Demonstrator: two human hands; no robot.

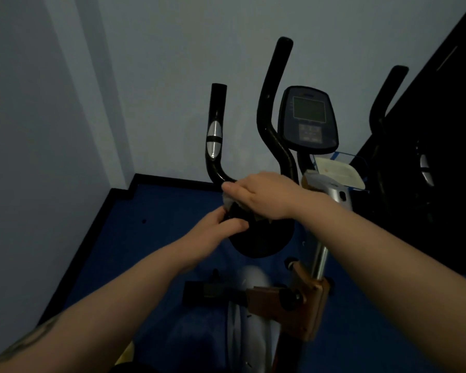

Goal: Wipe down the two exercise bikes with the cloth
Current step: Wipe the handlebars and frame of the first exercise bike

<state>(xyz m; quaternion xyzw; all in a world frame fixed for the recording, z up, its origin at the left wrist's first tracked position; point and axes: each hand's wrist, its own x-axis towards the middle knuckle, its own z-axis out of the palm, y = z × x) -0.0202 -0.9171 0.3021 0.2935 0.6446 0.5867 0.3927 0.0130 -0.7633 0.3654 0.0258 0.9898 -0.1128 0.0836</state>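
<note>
where the near exercise bike (261,238) stands on blue floor (151,238) in a corner of pale walls (65,103), both hands meet at the bend of its black handlebar (215,146). right hand (261,195): fingers curled over the bar, grasping a pale cloth (228,200) against it; only a small grey edge of the cloth shows below the knuckles. left hand (218,222): just below and touching the same area, fingers curled round the dark part of the bar beneath the cloth, grip clenched on it. handlebar: left arm rises upright with a silver pulse sensor (214,141) set in it; a second, curved black grip bar (272,103) rises to the right. console (307,119): dark oval housing with greyish screen and keypad, mounted on the stem behind the hands. silver post (320,259) with tan-orange bracket (304,300) lower right; white flywheel cover (253,319) below, blurred. paper card (339,170) in a holder beside the console. second exercise bike (404,157): far right, dark, largely in shadow, one black handle visible.
</note>
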